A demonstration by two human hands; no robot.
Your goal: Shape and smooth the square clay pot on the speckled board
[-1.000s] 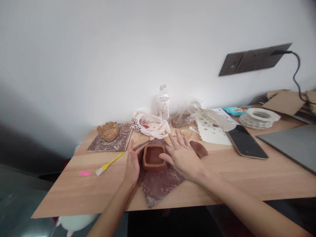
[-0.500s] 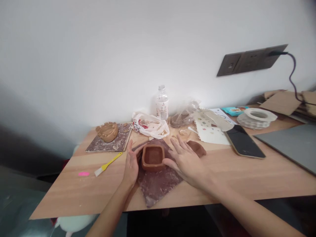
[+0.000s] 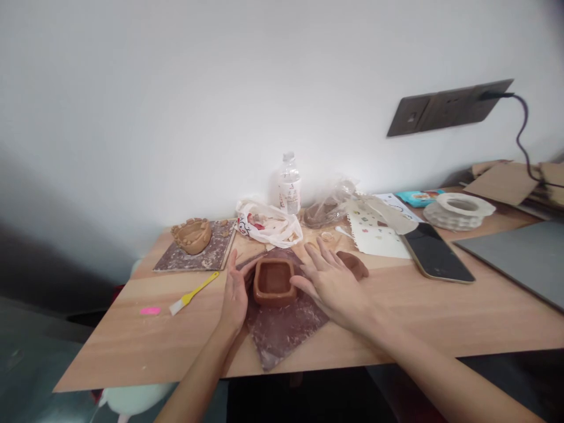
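A squarish brown clay dish (image 3: 275,297) with rounded corners rests on a clay-smeared dark board (image 3: 282,335), set cornerwise to me. My left hand (image 3: 235,294) stands on edge at the dish's left, thumb stretched toward its back corner and palm facing it. On the other side, my right hand (image 3: 332,285) is spread open, its thumb tip at the dish's right wall; whether it presses there I cannot tell. Neither hand grips anything. A lump of brown clay (image 3: 355,264) lies just behind the right hand, partly covered by it.
To the left are a clay bowl (image 3: 194,238) on a second board (image 3: 220,247), a yellow-handled brush (image 3: 194,294) and a pink piece (image 3: 150,311). Behind stand a plastic bag (image 3: 273,226) and a bottle (image 3: 289,188). A phone (image 3: 436,252), white pot (image 3: 458,211) and laptop (image 3: 524,258) lie right.
Almost nothing differs. My right hand has shifted very slightly; the dish and my left hand stay where they were.
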